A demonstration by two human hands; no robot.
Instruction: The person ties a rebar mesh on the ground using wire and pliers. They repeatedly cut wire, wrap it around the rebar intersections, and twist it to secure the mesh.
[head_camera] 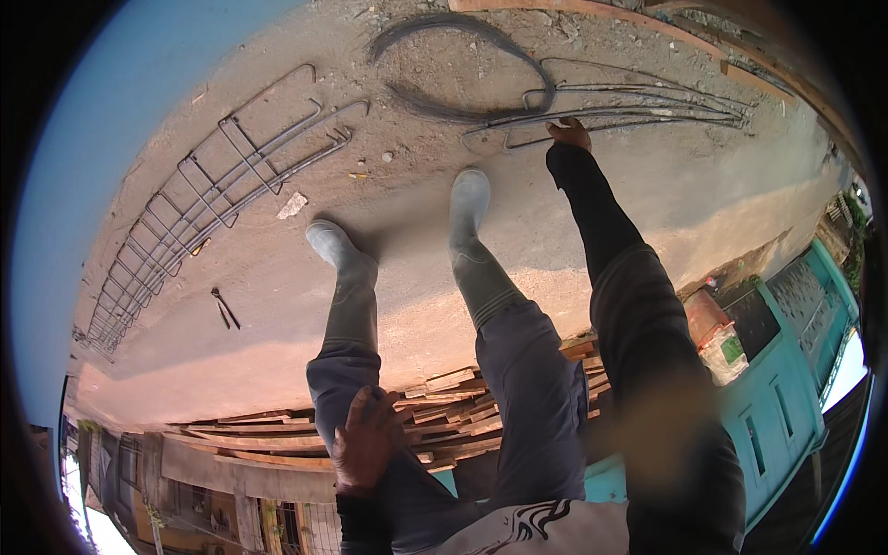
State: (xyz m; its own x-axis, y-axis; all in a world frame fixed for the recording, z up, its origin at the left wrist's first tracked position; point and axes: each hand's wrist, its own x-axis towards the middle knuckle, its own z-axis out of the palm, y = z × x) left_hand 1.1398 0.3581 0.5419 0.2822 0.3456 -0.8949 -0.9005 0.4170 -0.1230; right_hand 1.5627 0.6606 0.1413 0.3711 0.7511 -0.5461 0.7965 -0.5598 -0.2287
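Observation:
My right hand (570,132) reaches down to the bent steel rebar rods (645,111) lying on the ground; its fingers are at the near rods, and whether they grip one is not clear. Beside it lies a large coil of thin dark wire (534,69), partly overlapping the rods. My left hand (368,433) rests on my trouser leg near the knee, fingers somewhat spread, holding nothing visible. At the left lies a rebar cage (187,201) of long hooked bars with rectangular stirrups. A pair of end-cutting nippers (225,309) lies on the ground between the cage and my boots.
Stacked timber planks (277,442) lie along the low wall behind me. My rubber boots (470,201) stand on the concrete ground. A flat pale fragment (292,205) lies near the cage. Wooden boards (590,8) edge the far side. A turquoise wall (777,409) stands at right.

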